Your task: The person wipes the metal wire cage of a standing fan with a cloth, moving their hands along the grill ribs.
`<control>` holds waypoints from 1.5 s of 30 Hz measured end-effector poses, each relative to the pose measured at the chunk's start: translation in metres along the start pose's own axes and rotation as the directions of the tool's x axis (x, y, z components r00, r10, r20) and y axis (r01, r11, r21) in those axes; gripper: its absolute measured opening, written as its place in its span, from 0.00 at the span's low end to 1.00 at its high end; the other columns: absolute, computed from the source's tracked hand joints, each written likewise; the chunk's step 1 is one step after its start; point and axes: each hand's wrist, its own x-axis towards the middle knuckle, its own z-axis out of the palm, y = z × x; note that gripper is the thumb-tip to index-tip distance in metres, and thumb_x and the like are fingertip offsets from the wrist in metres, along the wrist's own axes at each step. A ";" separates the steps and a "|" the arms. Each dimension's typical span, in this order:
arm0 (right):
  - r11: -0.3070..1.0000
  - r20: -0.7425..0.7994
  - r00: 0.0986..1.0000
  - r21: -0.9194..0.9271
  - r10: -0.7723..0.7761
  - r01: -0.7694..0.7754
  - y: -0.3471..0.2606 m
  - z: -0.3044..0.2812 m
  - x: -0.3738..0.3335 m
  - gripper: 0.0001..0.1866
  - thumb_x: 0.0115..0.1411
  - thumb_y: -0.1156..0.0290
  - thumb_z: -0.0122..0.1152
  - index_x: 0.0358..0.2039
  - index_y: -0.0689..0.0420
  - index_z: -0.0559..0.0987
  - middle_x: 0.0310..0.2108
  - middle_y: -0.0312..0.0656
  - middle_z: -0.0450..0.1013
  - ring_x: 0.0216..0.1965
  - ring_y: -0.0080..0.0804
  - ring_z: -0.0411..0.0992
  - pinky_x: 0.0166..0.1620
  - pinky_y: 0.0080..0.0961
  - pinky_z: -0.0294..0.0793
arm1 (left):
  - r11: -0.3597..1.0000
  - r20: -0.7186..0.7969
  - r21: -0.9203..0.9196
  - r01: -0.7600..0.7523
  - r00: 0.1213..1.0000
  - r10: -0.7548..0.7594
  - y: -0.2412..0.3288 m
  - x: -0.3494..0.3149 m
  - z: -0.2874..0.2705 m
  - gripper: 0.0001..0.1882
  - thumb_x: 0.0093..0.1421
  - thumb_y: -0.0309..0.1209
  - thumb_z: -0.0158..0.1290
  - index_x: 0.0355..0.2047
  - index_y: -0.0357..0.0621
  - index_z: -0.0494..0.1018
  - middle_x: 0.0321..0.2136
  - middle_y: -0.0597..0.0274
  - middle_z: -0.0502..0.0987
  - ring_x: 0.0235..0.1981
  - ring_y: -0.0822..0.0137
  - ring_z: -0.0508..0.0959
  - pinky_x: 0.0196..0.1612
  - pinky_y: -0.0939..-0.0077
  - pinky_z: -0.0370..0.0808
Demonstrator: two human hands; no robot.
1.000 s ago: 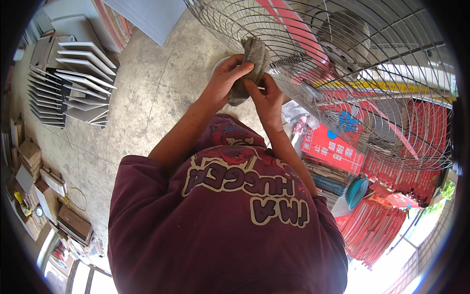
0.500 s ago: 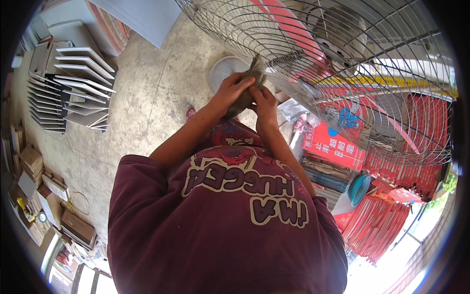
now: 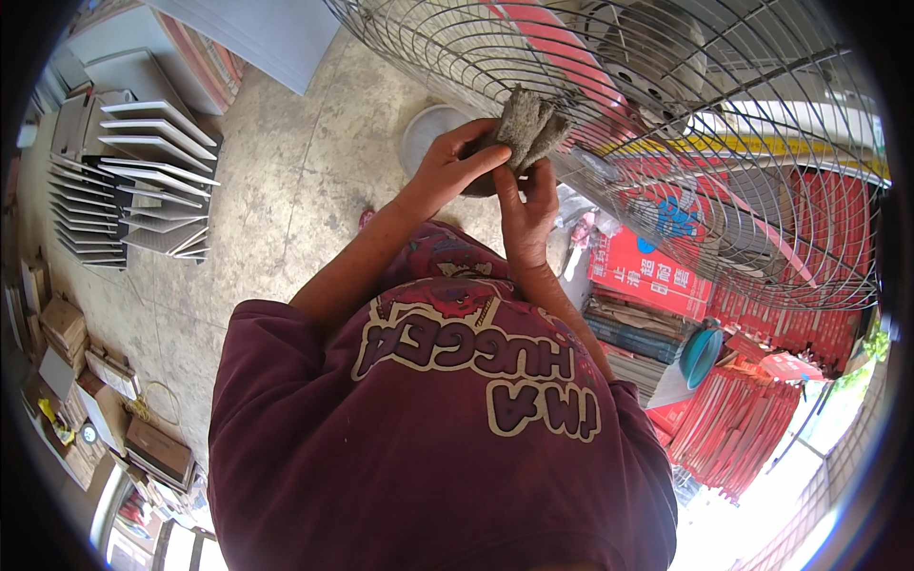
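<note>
Held up in both hands, just in front of the fan: a grey-brown cloth (image 3: 528, 128), bunched and folded, with creases running lengthwise and a darker part hanging below the fingers. Impossible to say whether in contact with the wires behind.

Clamped on the cloth from the near side: left hand (image 3: 465, 164), thumb laid across the front, fingers curled behind and mostly hidden. Close beside, pinching the lower edge: right hand (image 3: 530, 211), thumb extended upward, fingers bent inward.

Beyond and to the right: fan (image 3: 633, 119), large, with a wire cage and red blades (image 3: 557, 48). Left of the cloth, partly covered by the left hand: grey disc (image 3: 430, 135), low on the concrete floor (image 3: 276, 190).

Below the hands: purple shirt (image 3: 428, 476) with printed lettering, and patterned trousers (image 3: 443, 249).

Out to the right: red carton (image 3: 657, 271) with a blue mark, partly behind the cage; teal bowl (image 3: 702, 357); red stack (image 3: 743, 428) just below the bowl.

Out to the left: display rack (image 3: 157, 171) of tilted pale panels; farther up, large grey board (image 3: 267, 38); lower down, brown boxes (image 3: 160, 449) near the rim.
</note>
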 end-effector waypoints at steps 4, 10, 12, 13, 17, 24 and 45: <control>0.941 0.051 0.962 0.198 0.269 -0.274 0.018 -0.005 -0.001 0.11 0.58 0.70 0.58 0.39 0.60 0.72 0.32 0.34 0.70 0.31 0.19 0.67 0.34 0.17 0.68 | 0.998 -0.019 0.002 0.066 0.998 -0.066 -0.026 0.007 0.001 0.16 0.61 0.32 0.51 0.46 0.35 0.69 0.37 0.67 0.73 0.39 0.78 0.70 0.43 0.82 0.67; 0.809 0.072 0.862 0.313 0.502 -0.497 0.019 -0.008 -0.001 0.12 0.57 0.67 0.58 0.37 0.61 0.73 0.29 0.34 0.71 0.28 0.18 0.68 0.30 0.16 0.68 | 0.987 -0.042 0.049 0.150 0.988 -0.148 -0.052 0.011 -0.003 0.15 0.60 0.36 0.52 0.43 0.37 0.71 0.33 0.67 0.73 0.34 0.79 0.71 0.36 0.83 0.68; 0.755 0.076 0.817 0.342 0.571 -0.559 0.013 -0.006 0.000 0.11 0.58 0.66 0.56 0.36 0.59 0.74 0.29 0.35 0.71 0.29 0.20 0.69 0.30 0.17 0.70 | 0.974 -0.053 0.135 0.182 0.983 -0.177 -0.055 0.011 -0.004 0.16 0.60 0.37 0.52 0.41 0.37 0.71 0.32 0.66 0.73 0.33 0.78 0.71 0.35 0.82 0.68; 0.723 0.092 0.791 0.353 0.605 -0.594 0.013 -0.006 0.000 0.10 0.58 0.66 0.56 0.36 0.59 0.73 0.30 0.35 0.71 0.29 0.20 0.69 0.30 0.18 0.70 | 0.963 -0.065 0.189 0.189 0.981 -0.180 -0.055 0.012 -0.004 0.16 0.60 0.38 0.52 0.40 0.37 0.71 0.31 0.66 0.73 0.32 0.78 0.71 0.34 0.82 0.68; 0.590 0.151 0.697 0.426 0.701 -0.686 0.022 -0.009 0.000 0.09 0.58 0.66 0.54 0.36 0.56 0.73 0.31 0.35 0.71 0.31 0.23 0.70 0.31 0.21 0.72 | 0.937 -0.080 0.246 0.250 0.968 -0.237 -0.058 0.010 -0.006 0.16 0.59 0.40 0.53 0.38 0.37 0.71 0.30 0.64 0.73 0.32 0.77 0.71 0.33 0.82 0.68; 0.668 0.156 0.756 0.380 0.636 -0.640 0.021 -0.012 -0.003 0.12 0.59 0.64 0.51 0.41 0.56 0.72 0.34 0.37 0.70 0.34 0.24 0.70 0.36 0.22 0.71 | 0.953 -0.025 0.238 0.187 0.982 -0.186 -0.053 0.010 -0.004 0.18 0.59 0.38 0.53 0.43 0.36 0.71 0.32 0.63 0.74 0.34 0.76 0.72 0.36 0.82 0.70; 0.942 -0.078 0.995 0.335 0.066 -0.036 -0.018 -0.016 -0.005 0.18 0.59 0.71 0.57 0.49 0.60 0.66 0.42 0.36 0.68 0.42 0.21 0.65 0.46 0.20 0.65 | 0.983 0.092 0.124 -0.136 0.988 0.125 0.014 0.007 0.028 0.18 0.59 0.30 0.54 0.48 0.35 0.68 0.38 0.64 0.74 0.39 0.77 0.71 0.43 0.82 0.68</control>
